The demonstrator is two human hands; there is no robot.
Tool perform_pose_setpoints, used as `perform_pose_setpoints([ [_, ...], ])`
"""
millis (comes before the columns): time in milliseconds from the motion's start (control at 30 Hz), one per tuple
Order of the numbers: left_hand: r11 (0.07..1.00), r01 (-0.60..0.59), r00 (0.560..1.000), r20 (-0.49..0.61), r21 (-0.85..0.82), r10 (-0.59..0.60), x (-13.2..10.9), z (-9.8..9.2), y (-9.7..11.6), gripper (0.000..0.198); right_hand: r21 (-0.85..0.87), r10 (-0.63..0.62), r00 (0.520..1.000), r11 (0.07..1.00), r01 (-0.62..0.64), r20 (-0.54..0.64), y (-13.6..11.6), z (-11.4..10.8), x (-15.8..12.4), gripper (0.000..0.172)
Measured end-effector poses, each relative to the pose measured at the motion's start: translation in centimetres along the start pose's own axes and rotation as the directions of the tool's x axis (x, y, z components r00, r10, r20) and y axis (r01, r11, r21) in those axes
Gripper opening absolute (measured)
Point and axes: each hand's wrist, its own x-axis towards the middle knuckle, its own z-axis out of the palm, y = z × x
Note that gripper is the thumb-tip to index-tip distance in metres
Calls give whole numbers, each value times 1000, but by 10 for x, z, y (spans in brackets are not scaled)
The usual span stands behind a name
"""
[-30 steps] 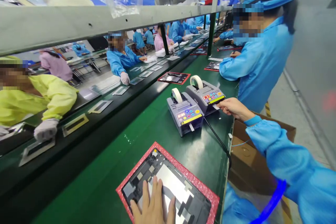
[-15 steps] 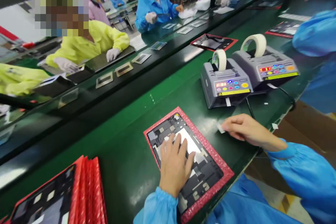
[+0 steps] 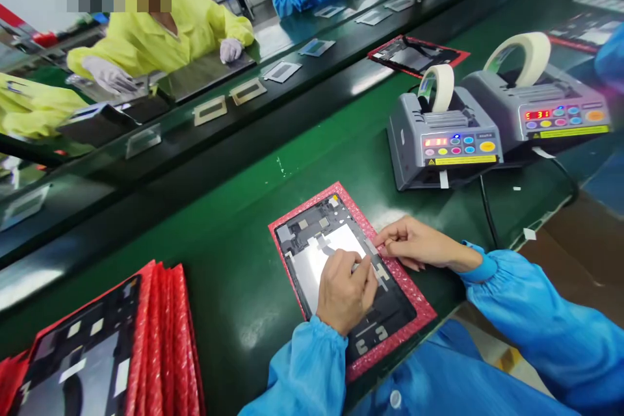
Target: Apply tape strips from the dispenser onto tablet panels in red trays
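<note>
A tablet back housing (image 3: pixel 400 299) with dark parts and a bright silver plate lies on a red bubble-wrap sheet (image 3: pixel 423 313). My right hand (image 3: pixel 414 244) is closed at its right edge, pinching a small strip of tape (image 3: pixel 371 247) against or just over the housing's rim. My left hand (image 3: pixel 346 289) rests over the middle of the housing with its fingers curled and thumb drawn in. What its fingertips grip, if anything, is hidden.
Two tape dispensers (image 3: pixel 446 133) with masking tape rolls stand at the right, tape tabs sticking out. Red bubble-wrap sheets (image 3: pixel 168 338) with another housing (image 3: pixel 92 351) on top lie at left. Co-workers sit across the line, with small frames (image 3: pixel 210 110) on the ledge.
My right hand has moved left with the tape strip, from beside the bubble wrap to the housing's edge. My left hand has gone from lying spread to curled, slightly rightward.
</note>
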Motion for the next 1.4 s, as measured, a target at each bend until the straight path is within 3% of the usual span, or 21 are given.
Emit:
perform_pose_setpoints([
  [433,1000,-8,1000,0,9,8,1,-2,2,18,-59,5,1000,998,-7,-25,-6,5,1,23],
  [800,996,-51,996,76,74,46,2,-6,4,23,-76,28,999,997,-31,-44,-9,6,1,22],
  [1033,983,-77,993,102,169,61,6,-6,9,16,-125,15,997,992,-24,-70,-2,7,1,25],
  [1167,979,-81,995,79,188,67,8,-5,11,13,-255,-82,989,966,48,-124,3,8,1,21],
  [1300,981,-86,995,56,175,77,9,-4,11,12,-476,-275,949,863,171,-157,-2,9,0,18],
  [1400,982,-81,996,48,171,74,9,-4,10,13,-475,-296,931,864,166,-215,-5,9,1,19],
])
